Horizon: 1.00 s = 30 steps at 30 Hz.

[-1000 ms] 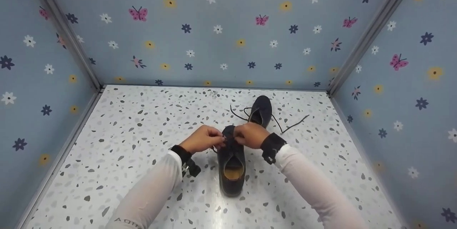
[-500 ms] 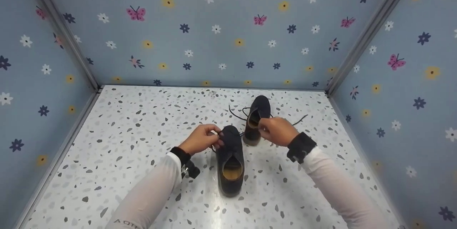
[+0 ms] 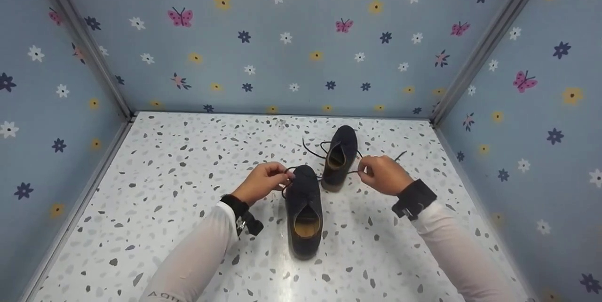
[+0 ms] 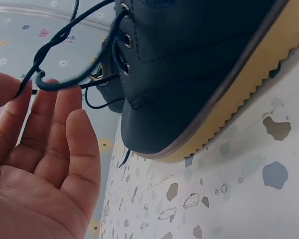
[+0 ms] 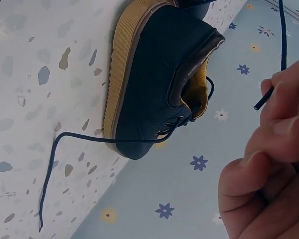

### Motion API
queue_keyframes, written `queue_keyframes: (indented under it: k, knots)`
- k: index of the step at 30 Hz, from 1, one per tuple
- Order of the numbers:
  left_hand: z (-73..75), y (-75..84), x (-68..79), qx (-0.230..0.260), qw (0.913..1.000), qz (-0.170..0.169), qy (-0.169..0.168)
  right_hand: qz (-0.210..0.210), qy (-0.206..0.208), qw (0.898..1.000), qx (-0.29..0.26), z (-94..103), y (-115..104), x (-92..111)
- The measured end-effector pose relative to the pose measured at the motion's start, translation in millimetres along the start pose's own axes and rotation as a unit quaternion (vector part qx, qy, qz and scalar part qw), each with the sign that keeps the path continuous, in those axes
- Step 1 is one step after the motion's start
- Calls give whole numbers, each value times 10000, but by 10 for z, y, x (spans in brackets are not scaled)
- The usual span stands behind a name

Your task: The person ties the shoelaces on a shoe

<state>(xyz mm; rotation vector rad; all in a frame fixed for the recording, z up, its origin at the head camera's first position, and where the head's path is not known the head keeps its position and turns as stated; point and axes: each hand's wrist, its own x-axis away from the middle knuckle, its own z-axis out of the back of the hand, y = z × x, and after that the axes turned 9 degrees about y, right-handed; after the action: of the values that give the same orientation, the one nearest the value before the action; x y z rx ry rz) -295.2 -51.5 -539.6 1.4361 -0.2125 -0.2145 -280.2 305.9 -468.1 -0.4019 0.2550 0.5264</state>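
Observation:
A dark navy lace-up shoe [image 3: 305,245] with a tan insole stands upright on the floor between my hands, toe away from me. At its left side, thumb and index finger of my left hand [image 3: 263,182] pinch one shoelace. In the left wrist view, that shoelace [image 4: 55,41] crosses over another strand near the eyelets, and the other fingers are loosely spread. My right hand [image 3: 385,175] pinches the other shoelace [image 5: 283,40] close to its tip, off to the right. Its fingers are curled, and the strand runs back toward the near shoe.
A matching shoe [image 3: 347,139] stands just beyond, slightly right, its loose lace [image 5: 50,169] trailing on the speckled white floor [image 3: 188,151]. Blue flowered panels [image 3: 301,38] enclose the floor at the back and both sides.
My right hand has moved from the near shoe's front out to the right, drawing the shoelace with it. The left hand stays by the shoe, a little further left.

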Motion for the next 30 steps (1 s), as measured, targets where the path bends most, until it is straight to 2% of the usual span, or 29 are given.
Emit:
queue_keyframes:
  k: [5, 10, 13, 16, 19, 22, 26, 30]
  knots:
    - [92, -8, 14, 157, 9998, 97, 17, -89, -17, 10000, 18, 28, 85, 104]
    - [198, 4, 55, 776, 9967, 247, 37, -263, -25, 9996, 119, 47, 200, 221]
    - [271, -9, 81, 1170, 9923, 372, 162, -384, -78, 9991, 173, 47, 266, 282]
    - [359, -44, 102, 1277, 9899, 490, 371, -554, -154, 9979, 283, 34, 336, 343]
    - [453, -96, 126, 872, 9926, 627, 575, -739, -278, 9960, 424, 9, 422, 420]
    - [547, -159, 167, 5, 9952, 799, 567, -823, -461, 9938, 581, -32, 520, 515]
    - [633, -240, 232, -1038, 9879, 1132, 200, -912, -723, 9904, 748, -96, 631, 635]
    - [614, -308, 287, -1480, 9778, 1464, -222, -982, -985, 9872, 781, -193, 676, 705]
